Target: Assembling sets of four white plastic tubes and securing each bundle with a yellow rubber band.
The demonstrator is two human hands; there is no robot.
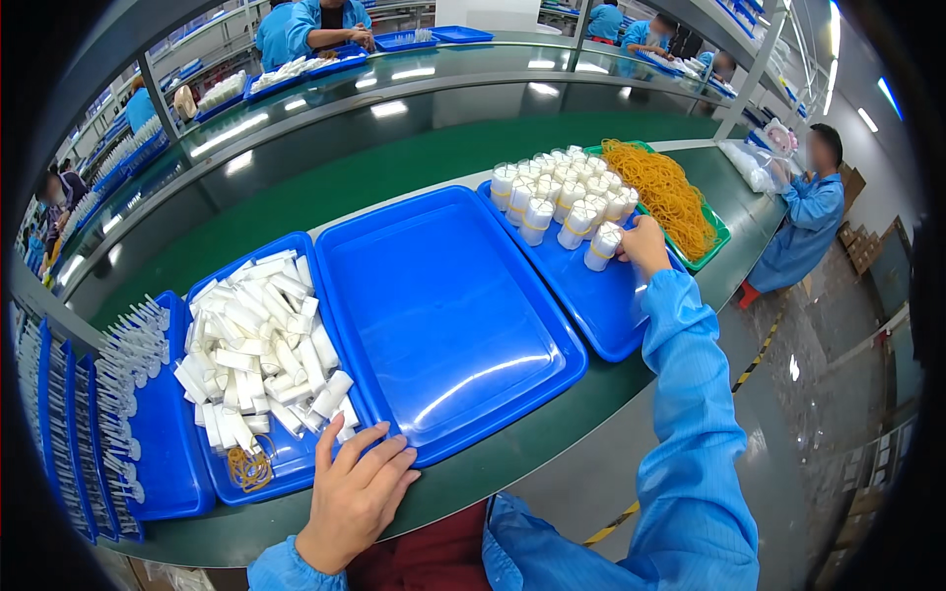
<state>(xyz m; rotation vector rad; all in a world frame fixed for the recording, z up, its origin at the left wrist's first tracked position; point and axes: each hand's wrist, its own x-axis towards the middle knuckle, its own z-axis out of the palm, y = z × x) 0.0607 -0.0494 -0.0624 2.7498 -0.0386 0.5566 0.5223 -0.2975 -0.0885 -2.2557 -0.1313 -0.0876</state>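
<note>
The bundle [603, 247] stands in the right tray [601, 310], just left of my right hand [645, 246], its long axis nearly upright. My right fingertips meet its right side; whether they pinch it or merely touch it, I cannot tell, since their far side is hidden. My left hand [357, 488], well apart, lies with fingers loosely spread at the near left corner of the middle tray [443, 295]. Rear bundles [562, 169] overlap; my sleeve [690, 394] covers part of the right tray's edge.
</note>
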